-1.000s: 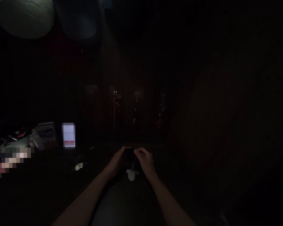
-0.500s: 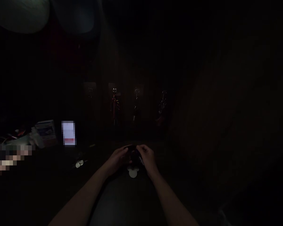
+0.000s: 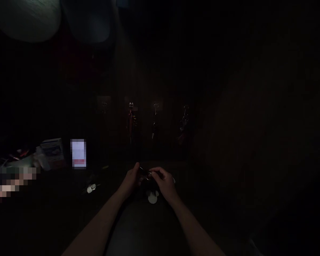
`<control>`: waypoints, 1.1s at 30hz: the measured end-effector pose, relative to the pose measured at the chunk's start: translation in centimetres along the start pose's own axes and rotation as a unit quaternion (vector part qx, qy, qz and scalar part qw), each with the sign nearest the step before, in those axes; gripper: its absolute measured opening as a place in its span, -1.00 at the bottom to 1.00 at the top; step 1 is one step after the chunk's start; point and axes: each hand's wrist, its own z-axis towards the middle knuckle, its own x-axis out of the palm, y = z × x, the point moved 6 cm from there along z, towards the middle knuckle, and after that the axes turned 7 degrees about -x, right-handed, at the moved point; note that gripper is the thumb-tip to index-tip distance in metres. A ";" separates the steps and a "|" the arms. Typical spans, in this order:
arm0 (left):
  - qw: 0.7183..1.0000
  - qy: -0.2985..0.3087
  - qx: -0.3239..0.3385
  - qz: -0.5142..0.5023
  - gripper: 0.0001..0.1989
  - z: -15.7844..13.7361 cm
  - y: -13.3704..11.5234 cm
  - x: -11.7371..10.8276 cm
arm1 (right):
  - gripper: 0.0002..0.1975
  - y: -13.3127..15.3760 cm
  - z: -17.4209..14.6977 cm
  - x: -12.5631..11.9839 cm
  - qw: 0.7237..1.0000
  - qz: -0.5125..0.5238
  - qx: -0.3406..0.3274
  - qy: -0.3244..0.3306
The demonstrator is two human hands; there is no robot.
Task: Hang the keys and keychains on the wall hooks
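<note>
It is very dark, so fine detail is lost. My left hand (image 3: pixel 131 179) is closed, thumb raised, on a small dark object (image 3: pixel 143 171) whose kind I cannot make out. Fingers and thumb of my right hand (image 3: pixel 164 180) pinch a shiny metal ring (image 3: pixel 148 177) at the object's right end. Just below the hands is a pale disc with small rounded lobes (image 3: pixel 152 197); whether it hangs from the object or lies on the surface is unclear. A bit of something pale shows beside the right hand's outer edge.
Keys (image 3: pixel 91 188) lie on the dark surface to the left. Behind them a lit screen (image 3: pixel 78 153) stands near a box (image 3: pixel 52 151) and clutter. Several hooks on the back wall carry hanging key bunches (image 3: pixel 131 122). Two caps (image 3: pixel 86 21) hang at upper left.
The left thumb has lifted and the left hand has tilted upright. The right fingers have shifted onto the ring, which now shows. The pale disc sits slightly right and partly turned.
</note>
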 end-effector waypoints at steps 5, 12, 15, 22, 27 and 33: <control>0.997 -0.061 0.017 0.053 -0.40 0.5 0.0 -1.2 | -0.83 -0.1 -0.4 1.3 0.998 0.019 -0.001 0.064; 0.996 -0.074 0.023 0.035 -0.41 0.2 -0.6 -1.3 | -0.81 -0.6 0.0 2.0 0.998 0.007 0.011 0.068; 0.995 -0.080 0.037 0.050 -0.39 -0.1 -0.9 -1.4 | -0.86 0.6 0.4 1.8 0.998 -0.028 -0.001 0.062; 0.998 -0.032 -0.040 -0.034 -0.36 2.7 1.3 -1.7 | -0.88 3.9 3.7 0.6 0.996 -0.062 -0.045 0.038; 0.995 -0.046 -0.078 -0.043 -0.38 3.8 1.8 -2.0 | -0.87 6.1 7.4 -1.3 0.987 -0.106 -0.119 0.014; 0.994 -0.075 -0.039 -0.063 -0.41 2.5 0.8 -2.2 | -0.87 9.2 11.7 -3.6 0.975 -0.127 -0.179 -0.041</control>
